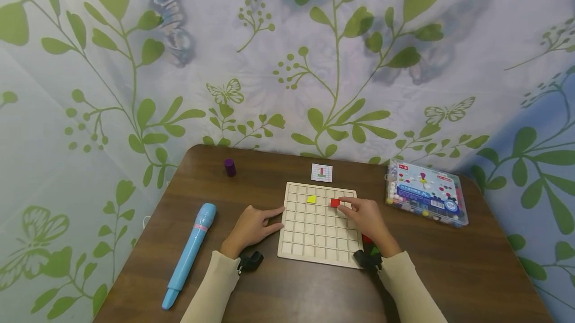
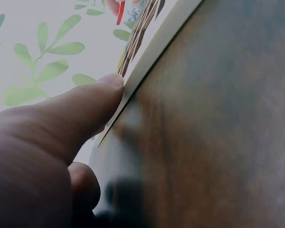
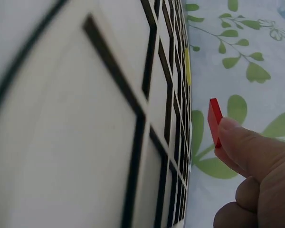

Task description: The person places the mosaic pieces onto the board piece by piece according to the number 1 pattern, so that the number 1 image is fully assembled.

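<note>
A pale wooden grid board (image 1: pixel 310 228) lies on the table before me. My left hand (image 1: pixel 251 225) is at its left edge, with thumb and index finger extended; in the left wrist view the thumb (image 2: pixel 92 102) meets the rim. Between the thumb and fingers of my right hand (image 1: pixel 370 218) is a flat red square tile (image 1: pixel 335 203), pinched over the board's upper right part. The right wrist view has this tile (image 3: pixel 214 122) standing off from the grid surface. One yellow tile (image 1: pixel 312 199) with a cut corner sits in a cell near the board's top.
Behind the board lies a small printed pattern card (image 1: pixel 322 172). A clear plastic box (image 1: pixel 424 195) of colored beads is at the right. Red (image 1: pixel 367 239) and green pieces show partly under my right wrist. Leftward are a purple cylinder (image 1: pixel 229 167) and a long light-blue stick (image 1: pixel 188 255).
</note>
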The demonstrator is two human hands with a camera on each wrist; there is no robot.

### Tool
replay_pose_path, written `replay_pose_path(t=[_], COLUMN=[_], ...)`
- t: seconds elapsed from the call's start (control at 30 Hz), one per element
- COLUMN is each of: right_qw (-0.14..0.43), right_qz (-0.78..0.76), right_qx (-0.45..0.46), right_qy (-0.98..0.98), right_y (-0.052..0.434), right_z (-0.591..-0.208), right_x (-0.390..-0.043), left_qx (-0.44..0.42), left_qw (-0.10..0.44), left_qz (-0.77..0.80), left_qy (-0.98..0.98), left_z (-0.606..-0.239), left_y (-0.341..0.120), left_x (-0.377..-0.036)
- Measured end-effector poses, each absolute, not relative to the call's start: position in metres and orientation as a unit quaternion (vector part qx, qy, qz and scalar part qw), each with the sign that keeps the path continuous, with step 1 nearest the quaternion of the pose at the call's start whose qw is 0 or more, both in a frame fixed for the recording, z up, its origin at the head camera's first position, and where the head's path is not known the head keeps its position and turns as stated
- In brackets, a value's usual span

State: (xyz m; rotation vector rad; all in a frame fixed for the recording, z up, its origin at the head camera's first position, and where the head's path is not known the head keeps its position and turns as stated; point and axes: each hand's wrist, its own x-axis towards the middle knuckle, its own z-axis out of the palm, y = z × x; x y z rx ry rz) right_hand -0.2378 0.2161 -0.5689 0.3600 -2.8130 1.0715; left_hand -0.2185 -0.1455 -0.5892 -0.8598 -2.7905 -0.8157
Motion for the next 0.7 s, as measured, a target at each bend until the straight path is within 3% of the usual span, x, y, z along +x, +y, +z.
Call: replay_pose_path(t=[0.33,0.7], right_qw=[0.066,0.024], right_qz=[0.346,0.346], right_qx=[0.158,0.145], right_qy=[-0.922,-0.927], right_y=[0.201,0.191], right_z=[-0.577,-0.576], right_x=[-0.251,-0.257], left_qx=[-0.288,-0.287], left_qw=[0.067,0.067], left_qz=[-0.275,-0.271], left_qy=[-0.915,-0.916], left_z=[-0.591,-0.591], left_y=[-0.146,-0.146], left_x=[-0.218,-0.219])
